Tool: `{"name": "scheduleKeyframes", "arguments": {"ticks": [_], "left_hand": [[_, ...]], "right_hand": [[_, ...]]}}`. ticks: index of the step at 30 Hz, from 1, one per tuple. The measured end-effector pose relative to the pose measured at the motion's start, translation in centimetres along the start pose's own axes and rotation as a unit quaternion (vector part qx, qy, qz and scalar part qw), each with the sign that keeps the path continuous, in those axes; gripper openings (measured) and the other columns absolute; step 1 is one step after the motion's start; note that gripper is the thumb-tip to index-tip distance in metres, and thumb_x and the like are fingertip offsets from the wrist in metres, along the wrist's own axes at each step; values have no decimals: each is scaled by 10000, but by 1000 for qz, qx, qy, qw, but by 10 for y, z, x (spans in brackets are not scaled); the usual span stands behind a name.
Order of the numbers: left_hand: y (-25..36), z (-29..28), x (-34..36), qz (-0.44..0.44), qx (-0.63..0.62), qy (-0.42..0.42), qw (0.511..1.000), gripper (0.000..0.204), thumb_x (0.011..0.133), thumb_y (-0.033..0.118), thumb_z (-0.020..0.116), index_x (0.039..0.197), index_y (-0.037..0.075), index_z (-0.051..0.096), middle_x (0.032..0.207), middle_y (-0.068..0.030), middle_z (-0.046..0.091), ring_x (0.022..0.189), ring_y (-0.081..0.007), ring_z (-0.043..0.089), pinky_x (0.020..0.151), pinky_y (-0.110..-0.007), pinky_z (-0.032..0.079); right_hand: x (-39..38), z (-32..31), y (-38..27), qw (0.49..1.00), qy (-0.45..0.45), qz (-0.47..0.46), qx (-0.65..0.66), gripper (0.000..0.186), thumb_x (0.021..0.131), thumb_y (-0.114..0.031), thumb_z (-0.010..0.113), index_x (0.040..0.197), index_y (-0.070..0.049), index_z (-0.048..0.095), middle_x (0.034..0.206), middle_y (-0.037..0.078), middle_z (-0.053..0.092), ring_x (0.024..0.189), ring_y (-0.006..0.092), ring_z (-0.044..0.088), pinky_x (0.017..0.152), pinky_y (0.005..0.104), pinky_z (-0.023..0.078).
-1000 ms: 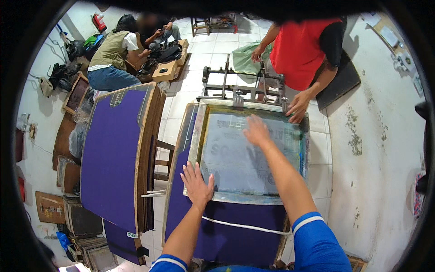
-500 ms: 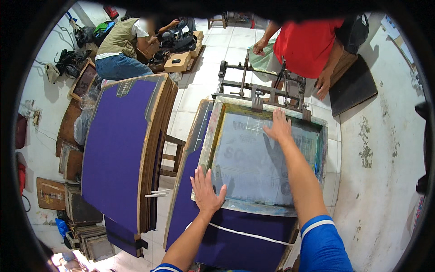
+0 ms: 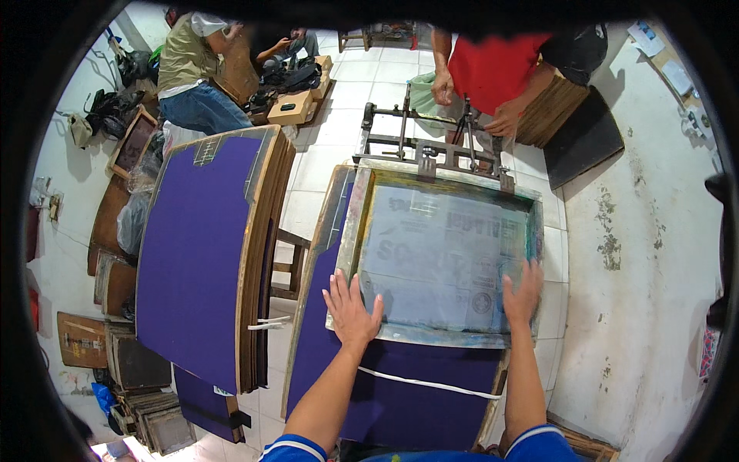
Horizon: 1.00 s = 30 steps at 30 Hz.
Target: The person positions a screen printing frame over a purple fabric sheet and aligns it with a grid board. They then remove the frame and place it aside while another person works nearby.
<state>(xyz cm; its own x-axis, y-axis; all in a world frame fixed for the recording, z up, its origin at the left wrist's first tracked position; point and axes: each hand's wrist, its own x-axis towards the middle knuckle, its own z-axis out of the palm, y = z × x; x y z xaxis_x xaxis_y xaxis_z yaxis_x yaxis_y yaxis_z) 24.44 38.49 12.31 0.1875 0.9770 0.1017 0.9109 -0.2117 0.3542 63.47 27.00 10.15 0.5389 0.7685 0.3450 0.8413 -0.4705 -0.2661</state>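
Note:
A screen printing frame (image 3: 431,334) with a pale grey, see-through mesh (image 3: 419,289) lies over a board covered in purple cloth (image 3: 416,420). Faint mirrored lettering shows on the mesh. My left hand (image 3: 352,314) rests flat, fingers spread, over the frame's near left corner. On the opposite side, my right hand (image 3: 523,294) is at the right rim near the front corner, its slightly blurred fingers stretched out. Neither hand grips anything. A metal hinge clamp (image 3: 431,150) holds the frame's far edge. A white cord (image 3: 431,386) crosses the purple board in front of the frame.
Left stands a thick stack of boards topped with purple cloth (image 3: 200,254). A person in red (image 3: 493,73) stands beyond the clamp. Another person in a vest (image 3: 188,61) sits at the far left near cardboard boxes (image 3: 291,108). A stained white wall (image 3: 639,308) runs along the right.
My right hand has moved from the far middle of the mesh back to the right rim near me. My left hand stays at the corner. The person in red has shifted their hands nearer the clamp.

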Motion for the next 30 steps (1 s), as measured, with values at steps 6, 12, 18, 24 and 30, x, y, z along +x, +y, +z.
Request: {"name": "scheduleKeyframes", "arguments": {"ticks": [6,12,18,24,30], "left_hand": [[0,2,-1,-5,16,-7,1000,738,947,488,627,1520,49,475,1698,-237,256,1595,-389,183,1301,-556,101],[5,2,-1,-13,40,-3,999,726,939,473,623,1524,70,472,1695,-216,270,1595,-364,194,1304,-526,119],[7,3,-2,-12,47,0,999,704,943,446,634,1512,60,485,1692,-203,272,1589,-370,202,1297,-534,133],[8,4,-2,-18,47,-3,999,701,941,432,640,1512,57,483,1691,-198,270,1590,-368,196,1295,-536,136],[8,1,-2,-24,49,-9,998,700,940,438,637,1512,66,481,1690,-193,270,1593,-360,189,1297,-524,137]], "right_hand": [[-80,-24,62,956,-89,278,17,729,1007,-514,599,1558,-65,438,1477,256,561,1333,471,548,1106,530,433],[-73,-34,46,927,-103,361,-10,696,989,-580,594,1510,-125,515,1321,237,683,1164,451,668,996,529,509],[-70,-33,36,933,-44,352,-53,587,975,-542,613,1361,-101,576,1237,219,699,1070,462,685,907,549,528],[-73,-23,45,931,-56,355,-65,570,968,-550,611,1263,-63,581,1233,217,689,1052,466,683,889,567,522],[-70,-26,39,929,-62,358,-76,555,964,-547,612,1210,-51,585,1163,225,706,1013,469,689,873,572,524]]}}
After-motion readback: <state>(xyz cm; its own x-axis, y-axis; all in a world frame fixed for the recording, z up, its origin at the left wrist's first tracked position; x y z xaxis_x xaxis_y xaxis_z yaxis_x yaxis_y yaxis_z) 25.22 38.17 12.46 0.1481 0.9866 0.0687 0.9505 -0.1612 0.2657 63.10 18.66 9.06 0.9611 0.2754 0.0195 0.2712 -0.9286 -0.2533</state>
